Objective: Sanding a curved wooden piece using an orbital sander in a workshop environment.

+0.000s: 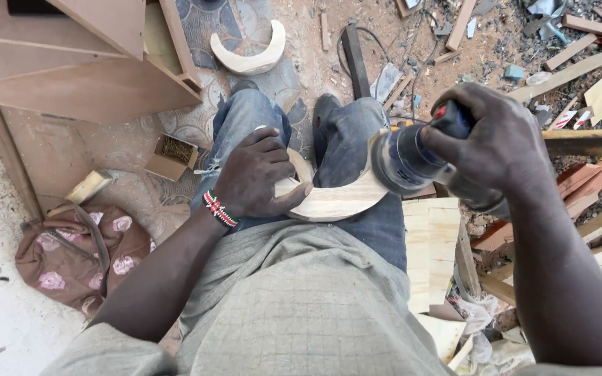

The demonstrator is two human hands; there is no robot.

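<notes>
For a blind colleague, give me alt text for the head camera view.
A seated person's left hand steadies a curved wooden piece on their lap while the right hand presses a handheld power sander against it. Wood offcuts litter the sawdust-covered floor.

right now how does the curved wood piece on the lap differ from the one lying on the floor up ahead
The curved piece on the lap is pinned by the left hand with the sander at its edge; the curved piece on the floor lies untouched. The lap piece looks yellower, the floor piece paler. Both are crescent-shaped wood.
</notes>
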